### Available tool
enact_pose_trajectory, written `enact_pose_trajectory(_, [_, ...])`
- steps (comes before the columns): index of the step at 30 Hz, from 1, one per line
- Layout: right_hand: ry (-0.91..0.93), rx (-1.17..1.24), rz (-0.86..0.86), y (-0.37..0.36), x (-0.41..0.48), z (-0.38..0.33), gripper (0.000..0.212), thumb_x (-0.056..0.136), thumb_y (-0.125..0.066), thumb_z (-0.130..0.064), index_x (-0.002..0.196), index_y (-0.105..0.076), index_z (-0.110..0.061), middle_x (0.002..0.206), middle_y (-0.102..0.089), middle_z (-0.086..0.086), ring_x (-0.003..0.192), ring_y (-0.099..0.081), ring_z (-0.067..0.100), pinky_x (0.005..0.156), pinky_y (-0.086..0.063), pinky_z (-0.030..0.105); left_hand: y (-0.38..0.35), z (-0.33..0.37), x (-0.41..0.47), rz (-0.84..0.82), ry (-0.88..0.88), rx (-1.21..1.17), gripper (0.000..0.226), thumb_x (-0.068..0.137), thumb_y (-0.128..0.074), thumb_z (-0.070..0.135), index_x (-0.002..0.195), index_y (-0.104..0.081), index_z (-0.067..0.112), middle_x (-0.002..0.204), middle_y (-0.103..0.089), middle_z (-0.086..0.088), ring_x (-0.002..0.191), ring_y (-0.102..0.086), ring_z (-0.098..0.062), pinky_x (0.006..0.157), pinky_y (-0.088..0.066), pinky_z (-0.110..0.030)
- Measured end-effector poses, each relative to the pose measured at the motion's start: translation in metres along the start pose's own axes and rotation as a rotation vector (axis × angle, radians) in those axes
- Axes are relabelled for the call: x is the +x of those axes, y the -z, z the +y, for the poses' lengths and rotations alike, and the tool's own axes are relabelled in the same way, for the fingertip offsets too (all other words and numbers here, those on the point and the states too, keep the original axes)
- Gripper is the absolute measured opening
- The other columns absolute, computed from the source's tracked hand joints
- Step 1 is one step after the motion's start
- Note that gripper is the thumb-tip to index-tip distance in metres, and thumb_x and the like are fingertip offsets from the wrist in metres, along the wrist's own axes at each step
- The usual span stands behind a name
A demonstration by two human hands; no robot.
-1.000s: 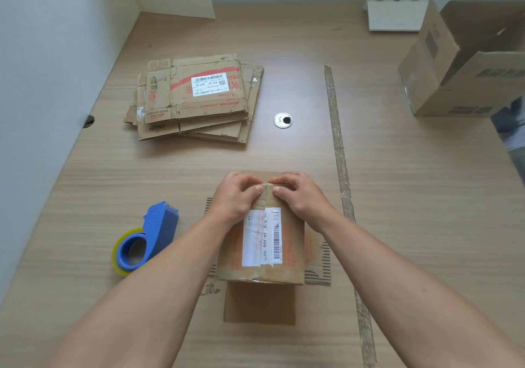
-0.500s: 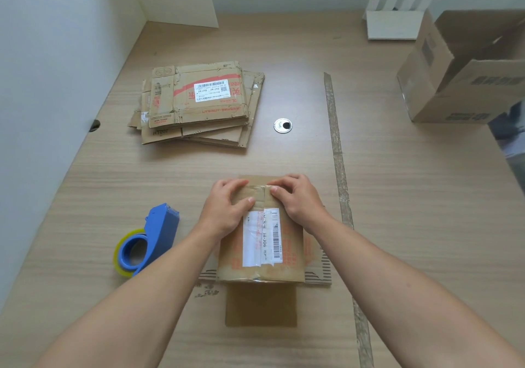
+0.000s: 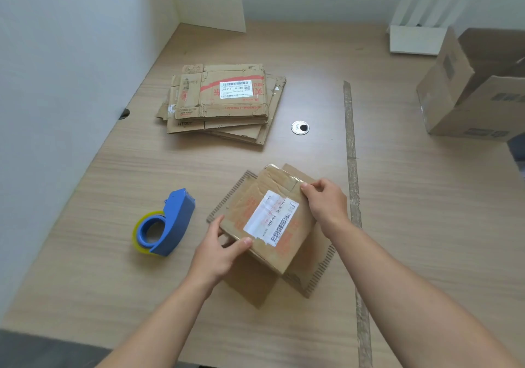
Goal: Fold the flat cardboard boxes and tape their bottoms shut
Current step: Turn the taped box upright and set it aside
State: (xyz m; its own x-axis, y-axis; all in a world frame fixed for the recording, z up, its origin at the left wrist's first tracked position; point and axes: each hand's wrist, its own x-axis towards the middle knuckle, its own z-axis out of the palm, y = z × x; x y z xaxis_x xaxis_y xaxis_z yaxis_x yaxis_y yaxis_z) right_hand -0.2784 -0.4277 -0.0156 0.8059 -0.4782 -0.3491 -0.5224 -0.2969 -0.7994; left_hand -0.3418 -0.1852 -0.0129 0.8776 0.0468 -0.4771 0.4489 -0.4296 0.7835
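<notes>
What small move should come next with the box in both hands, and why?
Probably lift the small box and turn it upright: glossy tape already covers its far top edge, the left hand and right hand grip opposite corners, and the tape dispenser lies on the table beside it.

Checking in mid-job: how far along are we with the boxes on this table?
Done: one small box is folded up, and shiny tape seems to cross the far edge of its upturned face. In hand: the left hand and right hand grip that box at opposite corners, while the tape dispenser lies beside it. Left: the stack of flat boxes at the back, several by the look of it, all unfolded.
</notes>
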Motion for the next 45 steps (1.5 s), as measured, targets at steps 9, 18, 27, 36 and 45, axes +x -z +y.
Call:
enact_pose_trajectory(9, [0.024, -0.121, -0.313, 0.015, -0.017, 0.013, 0.046, 0.092, -0.056, -0.053, 0.135, -0.049, -0.039, 0.124, -0.060, -0.009, 0.108, -0.061, 0.014, 0.093, -0.050, 0.036, 0.000, 0.028, 0.025, -0.061, -0.085, -0.080, 0.058, 0.095, -0.063, 0.024, 0.144, -0.041, 0.045, 0.129, -0.059, 0.019, 0.123, -0.054, -0.003, 0.099, -0.043, -0.025])
enact_pose_trajectory(18, [-0.061, 0.133, -0.239, -0.002, -0.043, 0.022, 0.031, 0.099, -0.054, -0.042, 0.128, -0.045, -0.039, 0.099, -0.055, -0.021, 0.088, -0.058, 0.000, 0.061, -0.043, 0.023, 0.005, 0.024, 0.031, -0.039, -0.084, 0.004, 0.031, 0.095, -0.061, 0.032, 0.125, -0.058, 0.037, 0.107, -0.068, 0.021, 0.102, -0.065, -0.006, 0.086, -0.054, -0.031])
enact_pose_trajectory(27, [-0.105, 0.155, -0.157, -0.002, -0.048, 0.029, 0.012, 0.094, -0.061, -0.043, 0.106, -0.059, -0.041, 0.109, -0.067, -0.007, 0.092, -0.067, 0.014, 0.079, -0.059, 0.041, 0.005, 0.018, 0.035, 0.043, -0.069, 0.035, 0.028, 0.101, -0.051, 0.032, 0.124, -0.066, 0.036, 0.103, -0.072, 0.012, 0.099, -0.064, -0.012, 0.084, -0.051, -0.031])
enact_pose_trajectory(36, [-0.009, 0.347, -0.278, -0.002, -0.045, 0.010, 0.047, 0.098, -0.060, -0.032, 0.143, -0.048, -0.042, 0.114, -0.072, -0.008, 0.099, -0.070, 0.010, 0.095, -0.055, 0.040, 0.012, 0.031, 0.045, 0.057, -0.125, -0.014, 0.036, 0.097, -0.053, 0.048, 0.129, -0.057, 0.034, 0.118, -0.063, 0.002, 0.107, -0.062, -0.017, 0.096, -0.051, -0.045])
enact_pose_trajectory(45, [-0.061, 0.574, -0.349, 0.038, -0.038, -0.026, 0.050, 0.075, -0.050, -0.078, 0.105, -0.071, -0.044, 0.091, -0.063, 0.002, 0.094, -0.064, 0.020, 0.080, -0.057, 0.044, 0.037, 0.051, 0.036, -0.062, -0.291, -0.460, 0.032, 0.094, -0.060, 0.036, 0.125, -0.058, 0.028, 0.113, -0.070, 0.011, 0.107, -0.066, -0.013, 0.082, -0.054, -0.031])
